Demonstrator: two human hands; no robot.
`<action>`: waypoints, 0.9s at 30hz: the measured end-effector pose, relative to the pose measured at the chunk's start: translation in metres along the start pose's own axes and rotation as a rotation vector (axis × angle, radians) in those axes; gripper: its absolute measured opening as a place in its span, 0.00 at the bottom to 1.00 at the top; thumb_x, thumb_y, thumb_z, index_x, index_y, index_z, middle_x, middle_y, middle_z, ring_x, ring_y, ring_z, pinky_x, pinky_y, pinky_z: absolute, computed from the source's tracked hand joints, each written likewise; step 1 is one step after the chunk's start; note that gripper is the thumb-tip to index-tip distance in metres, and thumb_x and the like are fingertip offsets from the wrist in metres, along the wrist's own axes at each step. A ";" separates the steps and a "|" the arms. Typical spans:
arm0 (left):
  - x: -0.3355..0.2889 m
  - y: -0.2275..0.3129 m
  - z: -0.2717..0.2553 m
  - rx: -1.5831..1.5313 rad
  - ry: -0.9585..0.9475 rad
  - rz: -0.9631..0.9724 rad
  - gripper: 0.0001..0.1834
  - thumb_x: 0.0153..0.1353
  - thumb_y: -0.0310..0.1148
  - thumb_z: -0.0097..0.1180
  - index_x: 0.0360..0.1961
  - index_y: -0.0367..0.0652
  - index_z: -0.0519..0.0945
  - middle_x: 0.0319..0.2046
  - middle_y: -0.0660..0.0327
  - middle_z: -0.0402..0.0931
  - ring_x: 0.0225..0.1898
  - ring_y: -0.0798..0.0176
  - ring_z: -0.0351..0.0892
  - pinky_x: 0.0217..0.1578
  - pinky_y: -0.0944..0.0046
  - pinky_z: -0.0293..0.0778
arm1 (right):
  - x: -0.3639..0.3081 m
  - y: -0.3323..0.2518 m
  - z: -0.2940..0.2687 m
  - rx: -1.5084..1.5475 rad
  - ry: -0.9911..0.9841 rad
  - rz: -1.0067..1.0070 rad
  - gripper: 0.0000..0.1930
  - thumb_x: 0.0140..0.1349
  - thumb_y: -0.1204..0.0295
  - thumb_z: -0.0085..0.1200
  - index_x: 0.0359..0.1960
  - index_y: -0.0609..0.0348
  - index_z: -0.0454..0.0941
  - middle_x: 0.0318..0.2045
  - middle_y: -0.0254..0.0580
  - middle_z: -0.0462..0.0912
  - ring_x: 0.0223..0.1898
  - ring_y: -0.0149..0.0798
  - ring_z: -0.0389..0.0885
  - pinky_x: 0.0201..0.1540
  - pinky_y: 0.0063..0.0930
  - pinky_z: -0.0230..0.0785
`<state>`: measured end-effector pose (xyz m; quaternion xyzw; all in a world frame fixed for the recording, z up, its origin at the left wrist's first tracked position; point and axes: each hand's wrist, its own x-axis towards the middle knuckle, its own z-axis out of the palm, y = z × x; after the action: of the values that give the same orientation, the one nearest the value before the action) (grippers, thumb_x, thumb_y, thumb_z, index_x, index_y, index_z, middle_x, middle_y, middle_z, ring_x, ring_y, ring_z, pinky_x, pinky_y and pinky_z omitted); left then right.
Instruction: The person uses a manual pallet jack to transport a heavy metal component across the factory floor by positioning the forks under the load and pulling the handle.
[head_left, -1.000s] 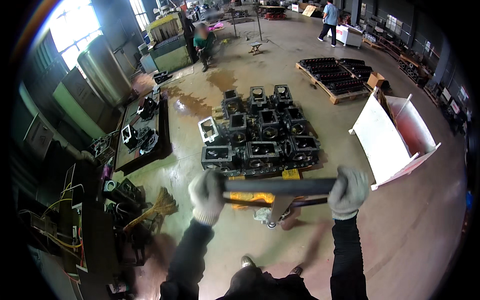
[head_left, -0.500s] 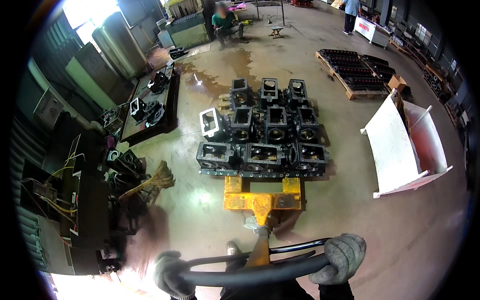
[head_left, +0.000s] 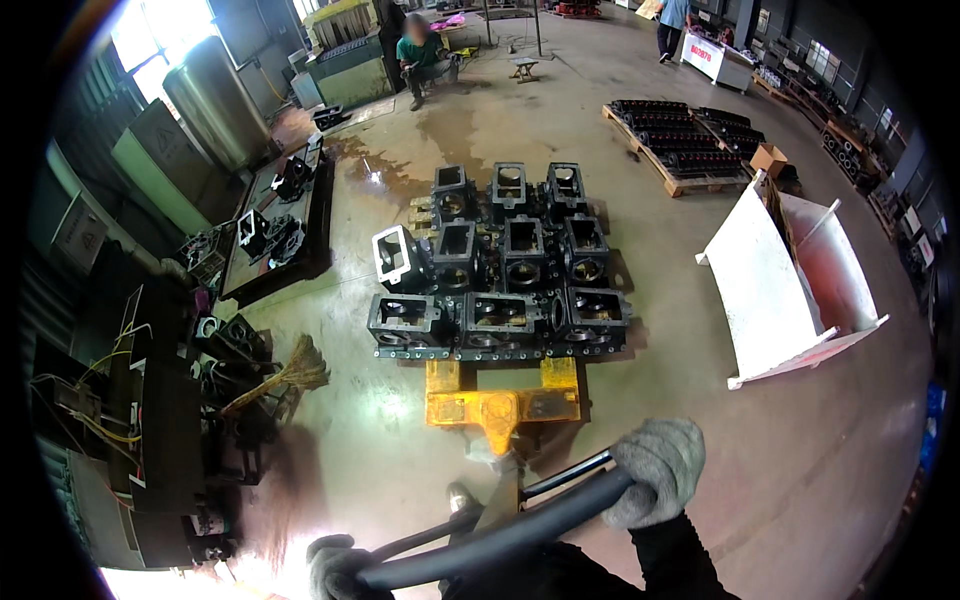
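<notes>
Both of my hands wear grey knit gloves and grip the black loop handle (head_left: pixel 500 535) of a yellow pallet jack (head_left: pixel 500 408). My right hand (head_left: pixel 658 472) is wrapped round the handle's right end, which sits higher. Around the lower left end my left hand (head_left: pixel 340 570) is closed, partly in bright glare. The jack's forks run beneath a load of several black cast metal housings (head_left: pixel 522 245) with square openings, set in rows. One housing at the load's left has a pale silver face (head_left: pixel 394 260).
A broom (head_left: pixel 290 375) and metal parts lie at left, beside a low table (head_left: pixel 290 235) with castings. At right stands a white panelled bin (head_left: pixel 765 290); behind it, a wooden pallet (head_left: pixel 690 180) bears black parts. One person (head_left: pixel 420 55) sits far back, another (head_left: pixel 672 25) stands at back right.
The handle has tilted, its right end rising with my right hand while the left end stays low. The load and surroundings have shifted left in view.
</notes>
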<state>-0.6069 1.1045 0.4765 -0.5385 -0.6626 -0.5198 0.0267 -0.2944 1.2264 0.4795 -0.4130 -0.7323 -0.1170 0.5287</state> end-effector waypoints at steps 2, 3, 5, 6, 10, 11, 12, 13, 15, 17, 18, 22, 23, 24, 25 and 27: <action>-0.002 0.011 -0.005 0.028 -0.063 -0.107 0.04 0.61 0.29 0.57 0.33 0.40 0.78 0.31 0.55 0.79 0.31 0.55 0.78 0.34 0.55 0.74 | 0.010 0.012 0.026 0.079 0.050 -0.027 0.15 0.64 0.60 0.47 0.30 0.54 0.82 0.28 0.38 0.83 0.29 0.44 0.82 0.37 0.42 0.74; 0.002 0.011 0.001 0.012 -0.118 -0.128 0.04 0.61 0.26 0.53 0.33 0.38 0.78 0.34 0.51 0.79 0.35 0.51 0.78 0.37 0.55 0.75 | 0.020 0.018 0.022 0.038 0.081 -0.044 0.13 0.64 0.62 0.47 0.31 0.54 0.83 0.27 0.37 0.83 0.27 0.44 0.82 0.36 0.42 0.74; 0.004 0.015 -0.001 0.113 -0.144 -0.124 0.05 0.61 0.26 0.52 0.34 0.38 0.79 0.34 0.51 0.79 0.35 0.51 0.79 0.38 0.55 0.75 | 0.024 0.031 0.054 0.115 0.104 -0.083 0.13 0.64 0.63 0.48 0.30 0.55 0.82 0.27 0.38 0.83 0.27 0.44 0.82 0.36 0.41 0.74; 0.010 0.016 0.001 0.140 -0.172 -0.121 0.05 0.62 0.26 0.51 0.34 0.38 0.79 0.34 0.51 0.79 0.35 0.51 0.79 0.38 0.55 0.75 | 0.030 0.039 0.064 0.125 0.110 -0.104 0.13 0.64 0.64 0.48 0.30 0.56 0.82 0.26 0.38 0.82 0.27 0.44 0.82 0.35 0.41 0.74; 0.030 0.014 0.003 0.307 -0.251 0.183 0.09 0.62 0.26 0.49 0.38 0.38 0.81 0.35 0.53 0.81 0.35 0.50 0.81 0.39 0.53 0.77 | 0.071 0.059 0.110 0.321 0.217 -0.176 0.12 0.61 0.66 0.48 0.28 0.58 0.82 0.21 0.40 0.81 0.23 0.44 0.81 0.32 0.38 0.74; 0.036 0.014 0.006 0.318 -0.237 0.192 0.09 0.62 0.26 0.49 0.38 0.39 0.82 0.35 0.53 0.82 0.36 0.50 0.81 0.39 0.53 0.77 | 0.077 0.064 0.121 0.325 0.218 -0.191 0.11 0.60 0.67 0.49 0.27 0.58 0.82 0.21 0.40 0.81 0.23 0.44 0.81 0.32 0.39 0.74; 0.040 0.014 0.012 0.324 -0.223 0.194 0.10 0.62 0.26 0.49 0.39 0.39 0.82 0.36 0.54 0.82 0.36 0.50 0.82 0.40 0.53 0.77 | 0.083 0.070 0.130 0.328 0.211 -0.208 0.11 0.58 0.67 0.49 0.27 0.58 0.82 0.22 0.40 0.81 0.23 0.44 0.81 0.32 0.39 0.74; 0.044 0.013 0.016 0.333 -0.209 0.195 0.10 0.62 0.26 0.49 0.39 0.39 0.83 0.36 0.54 0.82 0.37 0.51 0.82 0.41 0.54 0.78 | 0.090 0.076 0.140 0.330 0.210 -0.223 0.08 0.54 0.69 0.51 0.28 0.57 0.82 0.23 0.40 0.81 0.24 0.44 0.81 0.32 0.40 0.74; 0.057 0.005 0.023 0.445 -0.175 0.302 0.10 0.64 0.26 0.50 0.40 0.38 0.84 0.37 0.55 0.83 0.37 0.52 0.83 0.41 0.55 0.79 | 0.104 0.082 0.166 0.346 0.220 -0.251 0.08 0.52 0.70 0.52 0.30 0.57 0.83 0.24 0.40 0.82 0.25 0.45 0.81 0.33 0.40 0.74; 0.079 -0.007 0.028 0.502 -0.113 0.385 0.10 0.67 0.29 0.52 0.42 0.37 0.84 0.39 0.55 0.83 0.38 0.56 0.83 0.40 0.60 0.79 | 0.113 0.086 0.193 0.403 0.180 -0.252 0.10 0.49 0.71 0.55 0.32 0.56 0.84 0.25 0.40 0.82 0.26 0.46 0.82 0.35 0.40 0.75; 0.089 -0.014 0.029 0.531 -0.079 0.426 0.10 0.68 0.30 0.53 0.42 0.37 0.84 0.39 0.56 0.83 0.39 0.58 0.83 0.39 0.63 0.80 | 0.118 0.085 0.207 0.400 0.183 -0.246 0.10 0.48 0.71 0.56 0.32 0.55 0.84 0.26 0.39 0.82 0.27 0.46 0.82 0.35 0.40 0.75; 0.129 -0.049 0.029 0.177 -0.141 0.131 0.11 0.65 0.25 0.55 0.46 0.30 0.82 0.42 0.54 0.83 0.40 0.59 0.82 0.40 0.62 0.81 | 0.142 0.070 0.253 0.393 0.217 -0.231 0.10 0.46 0.71 0.57 0.33 0.53 0.84 0.26 0.38 0.83 0.28 0.46 0.83 0.34 0.39 0.75; 0.140 -0.063 0.026 0.181 -0.189 0.059 0.13 0.61 0.19 0.55 0.46 0.29 0.82 0.42 0.53 0.84 0.40 0.59 0.82 0.40 0.62 0.81 | 0.147 0.068 0.265 0.390 0.228 -0.227 0.10 0.47 0.71 0.57 0.33 0.53 0.84 0.26 0.38 0.82 0.28 0.46 0.83 0.34 0.39 0.74; 0.146 -0.097 0.029 -0.297 -0.098 -0.222 0.14 0.58 0.18 0.57 0.45 0.32 0.83 0.42 0.52 0.84 0.39 0.58 0.82 0.40 0.62 0.81 | 0.152 0.066 0.276 0.385 0.238 -0.223 0.09 0.48 0.71 0.57 0.33 0.53 0.84 0.26 0.38 0.82 0.28 0.45 0.83 0.34 0.39 0.74; 0.163 -0.103 0.027 -0.046 -0.163 -0.003 0.14 0.60 0.25 0.60 0.48 0.34 0.83 0.42 0.50 0.83 0.39 0.54 0.82 0.41 0.60 0.81 | 0.155 0.062 0.286 0.350 0.243 -0.228 0.08 0.50 0.70 0.56 0.32 0.53 0.84 0.25 0.37 0.82 0.28 0.45 0.82 0.34 0.39 0.74; 0.205 -0.110 0.039 0.184 -0.127 0.196 0.15 0.68 0.38 0.50 0.36 0.35 0.80 0.31 0.51 0.79 0.31 0.52 0.79 0.37 0.57 0.77 | 0.161 0.052 0.308 0.301 0.264 -0.227 0.07 0.53 0.70 0.55 0.32 0.53 0.84 0.25 0.37 0.82 0.27 0.45 0.82 0.34 0.39 0.74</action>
<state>-0.7538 1.2859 0.5083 -0.6279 -0.6519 -0.4166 0.0846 -0.4816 1.5242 0.4788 -0.2253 -0.7079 -0.1181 0.6589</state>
